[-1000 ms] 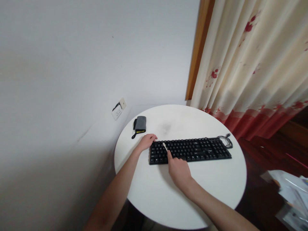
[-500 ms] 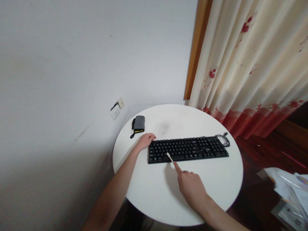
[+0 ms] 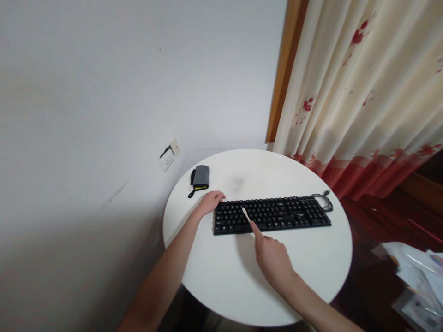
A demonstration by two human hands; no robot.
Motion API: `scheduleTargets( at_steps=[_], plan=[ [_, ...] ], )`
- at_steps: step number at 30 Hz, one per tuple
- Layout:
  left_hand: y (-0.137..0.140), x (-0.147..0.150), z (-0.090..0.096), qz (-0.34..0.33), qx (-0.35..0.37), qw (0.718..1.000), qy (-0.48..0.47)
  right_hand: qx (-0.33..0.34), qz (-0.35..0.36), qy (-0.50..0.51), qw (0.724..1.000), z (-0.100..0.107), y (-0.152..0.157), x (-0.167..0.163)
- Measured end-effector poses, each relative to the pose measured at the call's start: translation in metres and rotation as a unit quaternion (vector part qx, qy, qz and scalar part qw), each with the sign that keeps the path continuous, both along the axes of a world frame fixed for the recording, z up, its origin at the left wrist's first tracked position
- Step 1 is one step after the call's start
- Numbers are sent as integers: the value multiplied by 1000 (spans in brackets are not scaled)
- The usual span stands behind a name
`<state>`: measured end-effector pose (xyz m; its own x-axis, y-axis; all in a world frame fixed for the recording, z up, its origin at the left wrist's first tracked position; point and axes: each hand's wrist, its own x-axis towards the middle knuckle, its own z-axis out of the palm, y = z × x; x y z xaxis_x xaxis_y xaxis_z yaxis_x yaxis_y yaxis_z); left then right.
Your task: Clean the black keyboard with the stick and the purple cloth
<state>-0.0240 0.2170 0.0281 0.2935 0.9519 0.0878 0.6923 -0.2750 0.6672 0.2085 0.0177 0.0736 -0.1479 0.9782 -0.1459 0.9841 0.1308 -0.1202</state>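
Observation:
A black keyboard point(image 3: 287, 216) lies flat on a round white table point(image 3: 221, 276), its thin black cable point(image 3: 323, 201) coiled at the far right corner. My left hand point(image 3: 212, 201) grips the keyboard's far left corner, fingers bent over the edge and partly hidden. In my right hand point(image 3: 273, 258) is a cotton swab point(image 3: 245, 214), held with the index finger stretched along its stick. Its white tip is over the keys in the left part of the keyboard; whether it touches them I cannot tell. My thumb is hidden under the right hand.
Behind my left hand sits a folded grey cloth pouch point(image 3: 201, 177) with black and yellow trim. A wall socket point(image 3: 167, 160) is on the wall to the left. Floral curtains point(image 3: 332, 115) hang at the right, and plastic-wrapped papers point(image 3: 411, 267) lie low on the right.
My right hand has moved the swab's tip slightly away from me, from the lower key rows to the upper ones. The left hand stays at the keyboard's corner.

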Motion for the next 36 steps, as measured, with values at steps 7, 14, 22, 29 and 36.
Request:
scheduleTargets(
  at_steps=[7,14,22,29,36],
  plan=[
    [-2,1,4,6,-4,1000,5,7,-30,31,999,9,53,-31],
    [-2,1,3,6,-9,1000,0,2,-28,21,999,15,68,-40],
    [1,0,0,4,-2,1000,4,28,-15,23,999,6,48,-39],
    [2,-1,-3,1,5,1000,12,2,3,6,1000,5,28,-26],
    [3,-1,-3,-2,7,1000,22,-10,19,-20,1000,2,13,-6]
  ],
)
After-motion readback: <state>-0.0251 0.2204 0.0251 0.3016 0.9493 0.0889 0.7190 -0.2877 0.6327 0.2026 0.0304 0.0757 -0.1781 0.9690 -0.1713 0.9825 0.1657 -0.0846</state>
